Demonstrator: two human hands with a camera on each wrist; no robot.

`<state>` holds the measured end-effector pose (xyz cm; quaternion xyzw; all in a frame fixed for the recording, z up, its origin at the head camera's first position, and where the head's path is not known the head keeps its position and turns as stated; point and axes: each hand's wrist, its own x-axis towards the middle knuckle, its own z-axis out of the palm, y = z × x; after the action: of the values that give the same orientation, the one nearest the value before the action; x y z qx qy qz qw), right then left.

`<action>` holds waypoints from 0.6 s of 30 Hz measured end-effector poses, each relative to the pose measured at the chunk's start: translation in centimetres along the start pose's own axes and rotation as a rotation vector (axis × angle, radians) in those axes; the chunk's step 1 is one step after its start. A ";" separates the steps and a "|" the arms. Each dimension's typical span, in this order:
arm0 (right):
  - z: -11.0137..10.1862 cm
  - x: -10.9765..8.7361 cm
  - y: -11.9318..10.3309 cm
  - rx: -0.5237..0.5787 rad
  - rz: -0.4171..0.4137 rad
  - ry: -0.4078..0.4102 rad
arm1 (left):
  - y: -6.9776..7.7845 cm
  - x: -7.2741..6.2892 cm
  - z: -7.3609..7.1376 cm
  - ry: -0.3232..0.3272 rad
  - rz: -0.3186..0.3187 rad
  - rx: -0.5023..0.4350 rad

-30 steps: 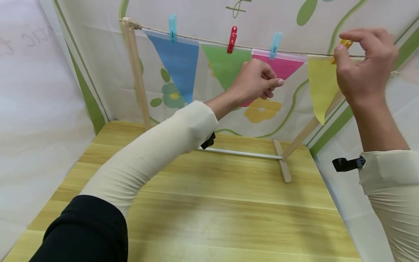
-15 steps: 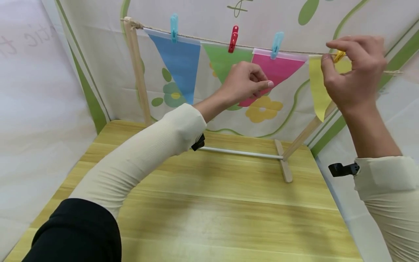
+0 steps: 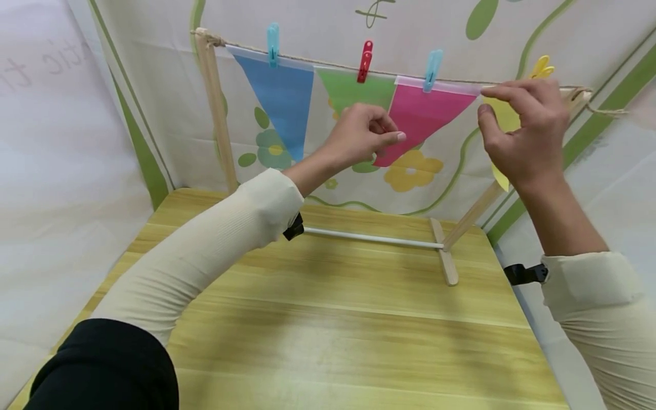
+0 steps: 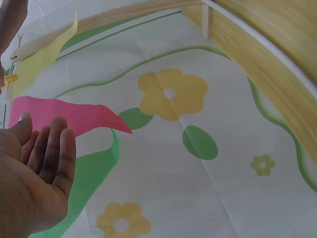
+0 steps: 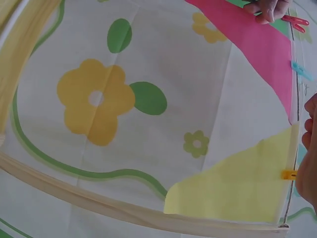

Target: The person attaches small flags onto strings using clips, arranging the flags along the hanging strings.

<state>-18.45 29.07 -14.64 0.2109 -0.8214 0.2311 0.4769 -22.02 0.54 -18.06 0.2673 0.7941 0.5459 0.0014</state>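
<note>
Blue [image 3: 282, 97], green [image 3: 353, 91], pink [image 3: 427, 111] and yellow [image 3: 504, 117] pennants hang from a twine line [image 3: 328, 61]. My left hand [image 3: 361, 134] hovers before the green and pink pennants, its fingers loosely bent and holding nothing; the left wrist view shows its palm. At the yellow pennant's upper left corner is my right hand [image 3: 533, 125], thumb and forefinger apart, partly covering that pennant. Just above this hand, a yellow clothespin [image 3: 542, 67] clips the yellow pennant to the line. The right wrist view shows the clothespin [image 5: 289, 174] beside the hand.
Two light blue clothespins, one on the blue pennant [image 3: 273, 45] and one on the pink [image 3: 433, 71], and a red clothespin [image 3: 365, 61] grip the line. Wooden posts [image 3: 215, 114] carry it, with a white rod [image 3: 374, 238] low between them. Below lies a wooden tabletop [image 3: 328, 330].
My right hand has come away from the yellow clothespin and moved left and slightly down, leaving it clipped. My left hand has drawn back left and down.
</note>
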 end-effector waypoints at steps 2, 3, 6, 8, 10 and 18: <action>0.2 -0.4 0.1 -0.002 -0.004 -0.025 | -0.4 -0.3 -0.2 0.005 0.000 0.001; 0.3 -0.5 0.1 -0.002 -0.002 -0.038 | -0.6 -0.4 -0.3 0.007 0.003 0.002; 0.6 -1.2 0.3 -0.002 0.002 -0.069 | -1.3 -0.7 -0.6 0.019 0.000 0.014; 0.8 -1.7 0.4 0.005 0.007 -0.082 | -1.8 -1.0 -0.8 0.030 -0.002 0.021; 1.1 -2.2 0.6 0.013 0.009 -0.091 | -2.3 -1.2 -1.0 0.040 -0.011 0.028; 2.7 -4.2 1.4 0.040 0.037 -0.140 | -4.1 -2.2 -1.5 0.054 0.000 0.028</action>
<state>-19.19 29.15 -19.74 0.2208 -0.8516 0.2408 0.4099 -22.29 -2.75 -21.70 0.2523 0.8016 0.5415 -0.0238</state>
